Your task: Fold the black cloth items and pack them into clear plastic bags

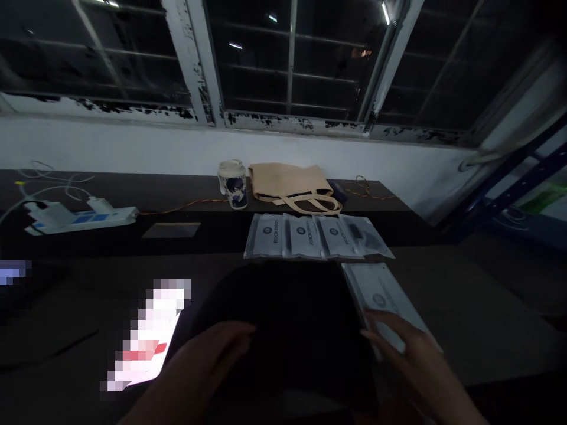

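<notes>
A large black item, likely cloth, lies in front of me; its kind is lost in the dim light. My left hand rests at its left side, fingers bent and closed on it. At its right edge, my right hand has thumb and forefinger closed on the border. Beneath and beside the right hand lies a frosted zip bag with printed lettering. Beyond the black item, several similar zip bags overlap in a row, the rightmost with something dark inside.
A bright phone-like screen, blurred out, is left of my left hand. Along the back stand a white power strip with plugs and cables, a printed cup and a beige tote bag. A flat clear packet lies behind the screen.
</notes>
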Demonstrator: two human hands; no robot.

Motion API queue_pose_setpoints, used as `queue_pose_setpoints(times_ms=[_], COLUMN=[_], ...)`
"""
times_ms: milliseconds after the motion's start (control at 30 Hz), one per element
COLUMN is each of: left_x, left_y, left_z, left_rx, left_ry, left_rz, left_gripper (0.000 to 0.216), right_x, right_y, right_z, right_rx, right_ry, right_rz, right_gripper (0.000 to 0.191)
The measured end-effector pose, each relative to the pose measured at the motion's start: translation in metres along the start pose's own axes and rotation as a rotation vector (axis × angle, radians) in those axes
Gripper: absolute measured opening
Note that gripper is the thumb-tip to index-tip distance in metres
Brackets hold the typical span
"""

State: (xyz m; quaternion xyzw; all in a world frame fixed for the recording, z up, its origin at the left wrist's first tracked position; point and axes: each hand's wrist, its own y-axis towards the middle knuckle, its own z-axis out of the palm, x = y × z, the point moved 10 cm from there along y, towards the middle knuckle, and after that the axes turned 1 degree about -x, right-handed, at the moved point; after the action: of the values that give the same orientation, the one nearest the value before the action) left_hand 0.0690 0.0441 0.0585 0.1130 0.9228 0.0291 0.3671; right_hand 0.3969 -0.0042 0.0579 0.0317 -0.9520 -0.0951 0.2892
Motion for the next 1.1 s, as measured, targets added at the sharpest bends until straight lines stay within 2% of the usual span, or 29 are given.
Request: queue_pose_setpoints(times_ms=[67, 133, 200, 267, 433, 500, 600, 700, 800, 967, 1100], left_x=[-0.019, -0.028, -0.022, -0.012, 0.001, -0.004, -0.017, -0.031, -0.025, -0.006, -0.011], left_y=[0.012, 0.018, 0.018, 0.011, -0.005, 0.005, 0.034, 0.063, 0.078, 0.079, 0.077], left_z=[0.03, 0.052, 0.067, 0.073, 0.063, 0.055, 0.049, 0.061, 0.081, 0.09, 0.087], left_rx=[0.158, 0.208, 0.217, 0.221, 0.208, 0.169, 0.095, 0.086, 0.122, 0.067, 0.036], left_ry=[0.089, 0.233, 0.345, 0.395, 0.377, 0.341, 0.314, 0.378, 0.465, 0.516, 0.522], left_rz=[0.173, 0.322, 0.396, 0.415, 0.366, 0.316, 0.267, 0.346, 0.384, 0.348, 0.381], left_gripper=[0.031, 0.047, 0.065, 0.074, 0.08, 0.069, 0.041, 0.039, 0.049, 0.056, 0.056], right_x=[0.024, 0.042, 0.049, 0.046, 0.038, 0.04, 0.043, 0.044, 0.038, 0.017, 0.022], right_y=[0.013, 0.017, 0.015, 0.009, 0.005, 0.017, 0.051, 0.085, 0.101, 0.102, 0.102], right_z=[0.027, 0.059, 0.084, 0.095, 0.086, 0.078, 0.067, 0.072, 0.089, 0.104, 0.102], right_rx=[-0.064, -0.05, -0.002, 0.056, 0.202, 0.222, 0.143, 0.048, -0.012, -0.043, -0.022], right_ry=[-0.057, -0.148, -0.225, -0.262, -0.251, -0.229, -0.192, -0.196, -0.254, -0.344, -0.422], right_rz=[-0.095, -0.198, -0.264, -0.289, -0.321, -0.309, -0.25, -0.217, -0.184, -0.069, -0.04], right_gripper=[0.04, 0.058, 0.07, 0.073, 0.075, 0.069, 0.057, 0.054, 0.059, 0.076, 0.076])
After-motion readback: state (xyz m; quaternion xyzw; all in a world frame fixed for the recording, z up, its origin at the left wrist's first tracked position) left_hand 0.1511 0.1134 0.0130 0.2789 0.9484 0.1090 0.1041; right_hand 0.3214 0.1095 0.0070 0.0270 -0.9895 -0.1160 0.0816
